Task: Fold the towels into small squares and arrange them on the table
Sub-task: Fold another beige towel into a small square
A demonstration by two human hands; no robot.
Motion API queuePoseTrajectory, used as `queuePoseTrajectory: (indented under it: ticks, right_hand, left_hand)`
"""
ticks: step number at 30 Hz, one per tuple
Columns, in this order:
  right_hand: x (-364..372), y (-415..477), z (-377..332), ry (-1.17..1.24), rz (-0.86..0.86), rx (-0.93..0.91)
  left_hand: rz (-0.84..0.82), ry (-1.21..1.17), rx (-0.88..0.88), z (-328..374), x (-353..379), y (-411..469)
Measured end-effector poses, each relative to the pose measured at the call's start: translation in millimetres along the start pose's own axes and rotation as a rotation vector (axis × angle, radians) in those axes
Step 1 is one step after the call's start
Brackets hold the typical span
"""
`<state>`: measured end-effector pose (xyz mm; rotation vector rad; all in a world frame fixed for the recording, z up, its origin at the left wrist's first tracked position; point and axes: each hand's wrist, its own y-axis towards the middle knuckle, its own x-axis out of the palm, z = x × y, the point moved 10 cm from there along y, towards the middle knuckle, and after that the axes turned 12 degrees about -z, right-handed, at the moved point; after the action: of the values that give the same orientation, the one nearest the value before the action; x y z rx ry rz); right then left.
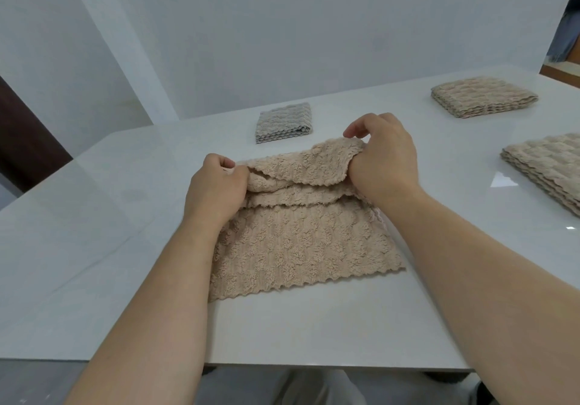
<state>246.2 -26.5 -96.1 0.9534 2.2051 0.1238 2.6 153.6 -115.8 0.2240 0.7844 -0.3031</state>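
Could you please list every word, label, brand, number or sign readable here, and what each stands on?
There is no readable text.
The beige towel, pinched by the left hand and right hand, shows no label; nor do the grey folded towel, the far beige stack, the near beige stack or the table.
The items at the far right edge are too blurred to tell.

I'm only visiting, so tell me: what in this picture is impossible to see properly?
All in the head view:
- The nearer folded pile: cut off by the right frame edge, so its full outline is unknown.
- The beige towel: its far part is hidden behind the raised fold gripped by the left hand and right hand.
- The bluish shape at the top right: blurred and cut off, so it cannot be identified.
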Motion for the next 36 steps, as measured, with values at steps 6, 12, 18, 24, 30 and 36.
queuePoseTrajectory:
  ticks: [6, 12, 18, 24, 30, 36]
  right_hand:
    - [-1.8, 0.3, 5.4, 0.043, 0.004, 0.065]
    - [-0.2, 1.8, 3.5, 0.206, -0.001, 0.059]
    - [4.4, 4.8, 6.8, 0.267, -0.010, 0.078]
    - [-3.2, 8.0, 13.6, 0.197, 0.072, 0.087]
    - [-10.3, 3.2, 11.4, 0.343, 0.118, 0.043]
    - [-8.5, 1.1, 12.9, 0.349, 0.098, 0.112]
  left_hand:
    - [-0.017, 0.062, 0.051, 4.9, 2.1, -2.1]
    - [0.114, 0.021, 0.104, 7.8, -11.6, -3.3]
    - [0.311, 0.016, 0.166, 13.0, -33.5, -16.1]
    - [0.301, -0.327, 0.239, 13.7, -34.6, -21.6]
    - [0.236, -0.424, 0.315, 18.7, -30.2, -14.3]
    - [0.018, -0.357, 0.336, 28.7, -6.3, -10.5]
